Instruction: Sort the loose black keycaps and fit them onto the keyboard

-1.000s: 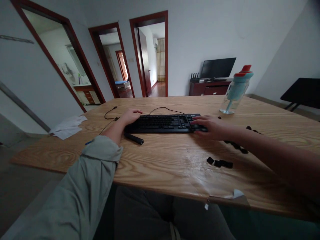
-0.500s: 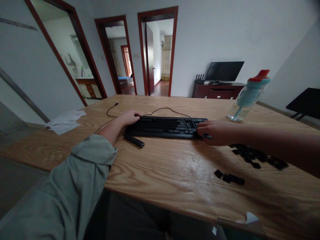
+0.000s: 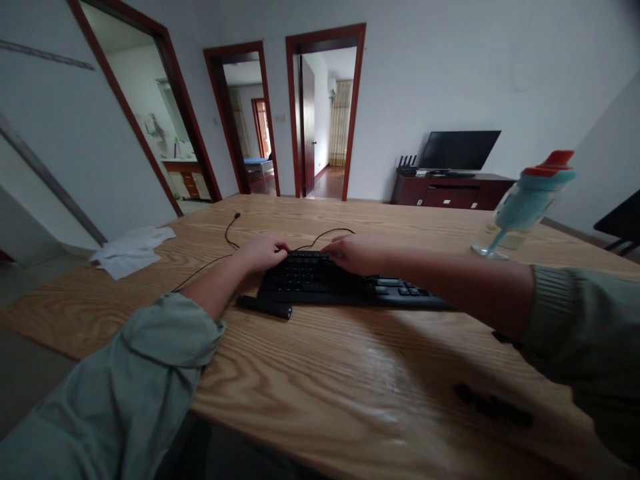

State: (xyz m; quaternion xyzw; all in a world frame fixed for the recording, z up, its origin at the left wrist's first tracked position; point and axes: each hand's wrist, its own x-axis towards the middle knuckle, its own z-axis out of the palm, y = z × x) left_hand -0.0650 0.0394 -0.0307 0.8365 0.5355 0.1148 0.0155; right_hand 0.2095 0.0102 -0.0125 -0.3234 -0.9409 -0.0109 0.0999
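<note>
A black keyboard point(image 3: 320, 293) lies on the wooden table, its right part partly covered by my right forearm. At its back left corner my left hand point(image 3: 263, 253) is closed on the edge, thumb toward the keys. My right hand point(image 3: 353, 253) reaches across the board to the top row of keys, with its fingers bent and pressed together. Whatever those fingertips hold is hidden or too small to name. Beside the keyboard's front left corner rests a short black stick point(image 3: 265, 307) with a shiny end. Several small black pieces, which look like keycaps point(image 3: 493, 403), lie blurred at the front right.
White paper tissue point(image 3: 133, 250) lies on the table's left. A clear bottle with a red and teal lid point(image 3: 525, 200) stands at the right. A thin black cable point(image 3: 200, 270) runs behind the keyboard. The table's front edge point(image 3: 240, 427) is close to me.
My right hand has moved left from the keyboard's right end to its top row near the left. The left hand stays at the left corner. The view has shifted slightly.
</note>
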